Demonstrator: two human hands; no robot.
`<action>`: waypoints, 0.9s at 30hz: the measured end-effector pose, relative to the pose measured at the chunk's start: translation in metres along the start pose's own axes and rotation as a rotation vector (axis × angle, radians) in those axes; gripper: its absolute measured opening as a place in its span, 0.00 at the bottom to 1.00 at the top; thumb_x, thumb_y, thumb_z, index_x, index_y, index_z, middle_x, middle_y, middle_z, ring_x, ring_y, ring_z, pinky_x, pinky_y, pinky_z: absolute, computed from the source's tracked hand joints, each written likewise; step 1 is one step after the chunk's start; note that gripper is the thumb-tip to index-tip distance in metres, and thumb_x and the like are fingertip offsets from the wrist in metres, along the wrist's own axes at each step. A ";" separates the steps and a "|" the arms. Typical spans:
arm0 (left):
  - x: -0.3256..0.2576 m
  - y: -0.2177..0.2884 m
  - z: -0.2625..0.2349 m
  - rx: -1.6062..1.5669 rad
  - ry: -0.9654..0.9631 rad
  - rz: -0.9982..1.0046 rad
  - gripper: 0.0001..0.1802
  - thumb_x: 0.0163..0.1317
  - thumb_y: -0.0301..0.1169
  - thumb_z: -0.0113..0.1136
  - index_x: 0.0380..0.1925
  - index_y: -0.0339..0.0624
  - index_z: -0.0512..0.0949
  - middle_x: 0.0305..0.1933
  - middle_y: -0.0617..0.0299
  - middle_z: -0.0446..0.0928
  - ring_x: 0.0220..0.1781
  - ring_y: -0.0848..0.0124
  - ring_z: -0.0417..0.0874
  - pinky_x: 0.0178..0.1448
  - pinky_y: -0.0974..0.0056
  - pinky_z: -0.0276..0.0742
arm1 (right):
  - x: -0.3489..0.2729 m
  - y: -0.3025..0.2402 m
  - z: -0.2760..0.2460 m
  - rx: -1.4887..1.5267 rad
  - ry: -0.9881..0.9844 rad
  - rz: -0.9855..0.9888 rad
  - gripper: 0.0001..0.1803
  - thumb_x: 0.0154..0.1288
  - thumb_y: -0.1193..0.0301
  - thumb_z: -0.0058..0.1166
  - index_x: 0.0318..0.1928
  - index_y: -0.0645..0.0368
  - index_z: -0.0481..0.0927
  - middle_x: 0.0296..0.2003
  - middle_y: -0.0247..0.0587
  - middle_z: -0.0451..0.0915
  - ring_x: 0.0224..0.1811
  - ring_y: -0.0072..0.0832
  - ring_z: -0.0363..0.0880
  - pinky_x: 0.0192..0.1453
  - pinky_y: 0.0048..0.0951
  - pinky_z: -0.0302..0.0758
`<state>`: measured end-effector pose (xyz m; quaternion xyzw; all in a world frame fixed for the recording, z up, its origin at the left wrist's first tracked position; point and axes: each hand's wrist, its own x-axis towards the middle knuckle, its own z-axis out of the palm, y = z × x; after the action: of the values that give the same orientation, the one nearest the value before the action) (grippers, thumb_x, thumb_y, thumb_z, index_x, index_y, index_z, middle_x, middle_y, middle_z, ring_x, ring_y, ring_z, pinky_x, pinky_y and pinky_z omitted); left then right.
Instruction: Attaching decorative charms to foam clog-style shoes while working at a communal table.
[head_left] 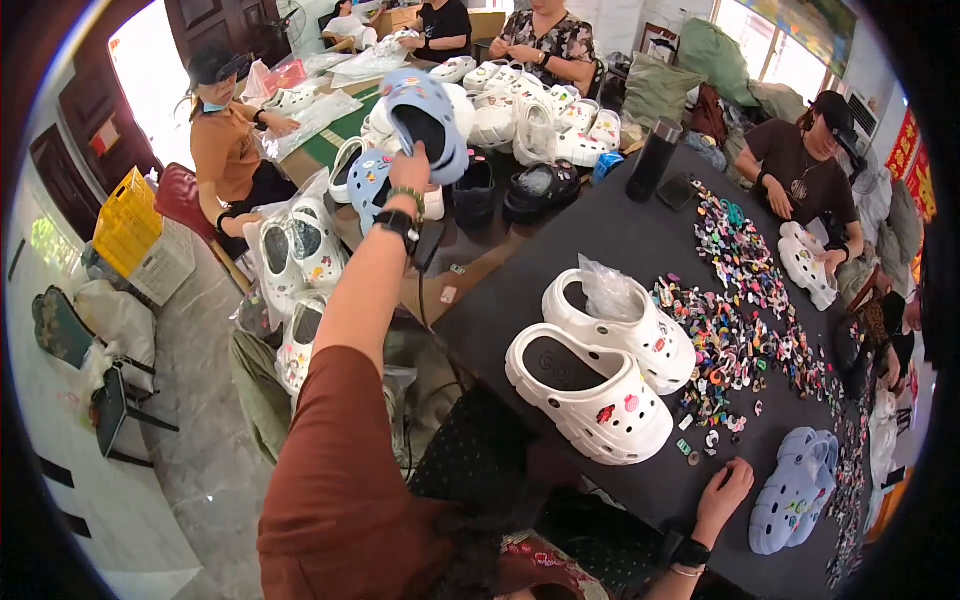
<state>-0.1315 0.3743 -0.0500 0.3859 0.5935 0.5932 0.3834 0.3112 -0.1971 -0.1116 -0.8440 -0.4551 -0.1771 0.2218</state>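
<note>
My left arm reaches far out over the piled shoes, and my left hand [408,172] grips a light blue clog [412,92] by its heel end, holding it up. Just below it, partly behind my wrist, is a second blue clog [368,183]. My right hand [724,494] rests on the near edge of the black table [520,290], fingers loosely extended with nothing in them. To its right lies a pair of blue clogs [790,490] with charms. Ahead of it sit two white clogs [595,405] with charms, one with clear plastic inside.
Loose colourful charms [740,330] spread across the table. A dark bottle [655,158] and a phone [678,192] stand near its far corner. Black clogs [540,190] and many white clogs fill the table beyond. A person [805,165] at right holds a white clog; another [230,140] sits left.
</note>
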 end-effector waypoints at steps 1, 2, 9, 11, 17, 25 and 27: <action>0.029 -0.003 -0.023 -0.001 0.033 0.021 0.37 0.65 0.54 0.54 0.50 0.22 0.75 0.49 0.27 0.77 0.55 0.40 0.79 0.60 0.47 0.74 | 0.003 -0.004 0.006 0.032 0.006 -0.022 0.08 0.59 0.82 0.50 0.40 0.66 0.71 0.45 0.54 0.73 0.51 0.52 0.70 0.56 0.48 0.66; 0.072 -0.014 -0.052 0.214 0.019 0.045 0.41 0.63 0.57 0.55 0.52 0.22 0.73 0.51 0.27 0.77 0.56 0.39 0.79 0.61 0.47 0.73 | 0.006 -0.008 0.013 0.064 0.001 -0.038 0.08 0.59 0.82 0.50 0.40 0.65 0.71 0.45 0.54 0.73 0.51 0.52 0.70 0.56 0.48 0.66; 0.067 -0.054 -0.041 0.791 -0.016 0.178 0.44 0.55 0.62 0.61 0.54 0.27 0.76 0.57 0.34 0.76 0.61 0.44 0.77 0.66 0.51 0.71 | 0.007 -0.016 0.008 0.069 0.018 -0.055 0.09 0.58 0.82 0.50 0.39 0.64 0.69 0.42 0.52 0.73 0.49 0.50 0.71 0.55 0.46 0.67; 0.055 -0.047 -0.034 0.855 0.018 0.235 0.39 0.56 0.56 0.62 0.54 0.30 0.76 0.57 0.37 0.77 0.61 0.45 0.77 0.65 0.51 0.71 | 0.008 -0.018 0.006 0.074 0.008 -0.048 0.08 0.58 0.82 0.50 0.39 0.64 0.69 0.42 0.52 0.73 0.49 0.50 0.71 0.55 0.46 0.67; -0.035 0.002 -0.027 0.829 -0.242 0.776 0.23 0.58 0.42 0.66 0.50 0.40 0.80 0.52 0.47 0.80 0.55 0.51 0.80 0.60 0.51 0.75 | 0.005 -0.006 0.008 0.077 0.030 -0.084 0.09 0.58 0.81 0.51 0.40 0.64 0.71 0.43 0.52 0.74 0.48 0.51 0.71 0.53 0.48 0.68; -0.232 0.086 -0.041 0.646 -1.237 1.189 0.29 0.49 0.40 0.75 0.50 0.41 0.77 0.57 0.52 0.73 0.61 0.55 0.72 0.67 0.57 0.66 | 0.011 -0.016 0.011 0.093 0.032 -0.044 0.08 0.60 0.79 0.52 0.40 0.62 0.72 0.44 0.48 0.74 0.51 0.48 0.71 0.55 0.46 0.68; -0.248 0.070 -0.033 0.746 -1.285 1.179 0.34 0.47 0.41 0.75 0.54 0.40 0.75 0.58 0.51 0.72 0.62 0.52 0.71 0.67 0.56 0.67 | 0.010 -0.013 0.013 0.081 0.031 -0.030 0.08 0.61 0.78 0.52 0.40 0.61 0.73 0.45 0.46 0.75 0.52 0.47 0.71 0.56 0.45 0.67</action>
<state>-0.0604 0.1344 0.0196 0.9737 0.1295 0.1373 0.1275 0.3069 -0.1774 -0.1146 -0.8245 -0.4711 -0.1749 0.2601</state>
